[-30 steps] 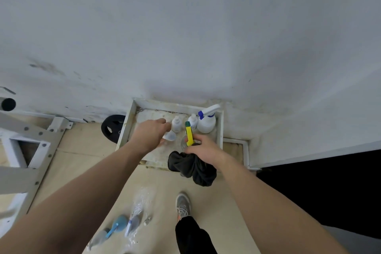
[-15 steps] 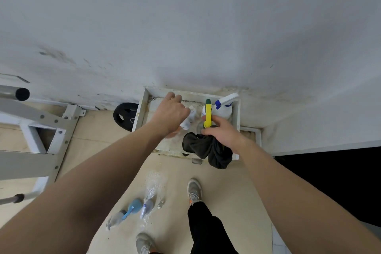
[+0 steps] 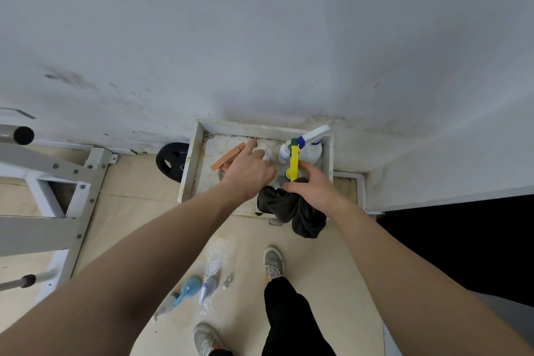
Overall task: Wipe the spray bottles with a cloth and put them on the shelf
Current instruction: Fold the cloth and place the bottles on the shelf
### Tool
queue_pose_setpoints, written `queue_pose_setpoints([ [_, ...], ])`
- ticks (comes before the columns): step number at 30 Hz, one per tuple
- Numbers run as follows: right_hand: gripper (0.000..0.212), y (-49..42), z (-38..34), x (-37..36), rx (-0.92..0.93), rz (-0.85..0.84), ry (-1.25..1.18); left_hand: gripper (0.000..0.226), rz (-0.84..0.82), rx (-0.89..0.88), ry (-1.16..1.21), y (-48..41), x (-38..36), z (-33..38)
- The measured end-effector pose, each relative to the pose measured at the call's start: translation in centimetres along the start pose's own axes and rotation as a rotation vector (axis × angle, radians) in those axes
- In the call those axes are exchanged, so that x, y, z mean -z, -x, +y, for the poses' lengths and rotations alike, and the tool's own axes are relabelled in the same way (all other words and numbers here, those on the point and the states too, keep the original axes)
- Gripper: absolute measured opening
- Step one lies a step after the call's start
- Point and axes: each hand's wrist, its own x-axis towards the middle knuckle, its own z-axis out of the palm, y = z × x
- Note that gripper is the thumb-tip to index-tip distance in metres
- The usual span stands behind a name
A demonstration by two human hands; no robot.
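Note:
A white shelf (image 3: 195, 159) stands against the wall. On it are a white spray bottle with a blue and white trigger (image 3: 313, 148) and small white bottles (image 3: 265, 153). My right hand (image 3: 313, 186) grips a dark cloth (image 3: 291, 208) wrapped around a bottle with a yellow and green spray head (image 3: 293, 163) at the shelf's front right. My left hand (image 3: 249, 172) reaches over the shelf's middle, closed over a bottle with an orange trigger (image 3: 228, 157). Its index finger points at the back rim. That bottle's body is mostly hidden.
Several more spray bottles (image 3: 187, 293) and a crumpled clear bag (image 3: 215, 254) lie on the beige floor by my shoes (image 3: 273, 263). A black weight plate (image 3: 172, 161) leans left of the shelf. A white metal frame (image 3: 72, 182) fills the left side.
My left hand has moved farther back over the shelf, and the orange trigger now shows beside it. My right hand holds the cloth and the yellow-topped bottle as before. The camera has shifted.

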Motion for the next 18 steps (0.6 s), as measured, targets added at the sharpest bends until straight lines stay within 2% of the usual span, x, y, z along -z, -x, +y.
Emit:
queue_pose_setpoints([
  [5, 0.048, 1.6, 1.2, -0.2, -0.002, 0.035, -0.006, 0.023, 0.018, 0.047, 0.064, 0.3, -1.0, 0.6],
  [8, 0.059, 2.6, 2.3, -0.8, -0.059, 0.075, 0.026, 0.023, 0.028, 0.084, 0.091, 0.7, -1.4, 0.9],
  [10, 0.057, 3.2, 3.0, -1.2, -0.082, 0.128, 0.056, 0.021, 0.057, 0.096, 0.099, 1.0, -1.6, 1.3],
  [16, 0.005, 5.8, 4.1, -3.6, -0.040, 0.151, 0.113, 0.009, 0.211, 0.184, 0.245, 4.6, -2.7, 3.4],
  [18, 0.003, 6.9, 4.1, -5.8, -0.033, 0.105, 0.166, 0.015, 0.199, 0.224, 0.373, 7.5, -4.4, 4.5],
])
